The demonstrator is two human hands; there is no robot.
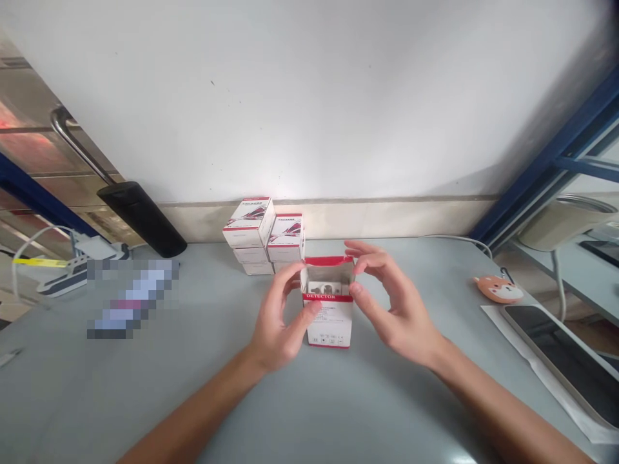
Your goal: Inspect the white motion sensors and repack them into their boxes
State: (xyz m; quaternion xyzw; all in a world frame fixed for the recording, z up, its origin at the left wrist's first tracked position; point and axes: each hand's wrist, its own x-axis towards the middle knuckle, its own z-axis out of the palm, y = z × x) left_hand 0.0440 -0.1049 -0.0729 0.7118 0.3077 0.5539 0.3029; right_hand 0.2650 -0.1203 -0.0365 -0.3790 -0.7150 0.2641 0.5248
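At the middle of the tabletop (pixel 338 399), a box (pixel 329 319) stands upright with its flap (pixel 329 261) lifted. The left hand (pixel 278 322) clasps its left side, seemingly to steady it. The right hand (pixel 391 303) pinches the open rim, other fingers spread, likely holding it open. More boxes (pixel 264 235) sit stacked at the far edge.

A blurred patch (pixel 133 298) on the table (pixel 338 399) hid whatever lay there, my left hand (pixel 278 327) covered the left side of the open box (pixel 330 319), its small print was too small for reading, and the tablet (pixel 563 354) at right was cut by the edge.
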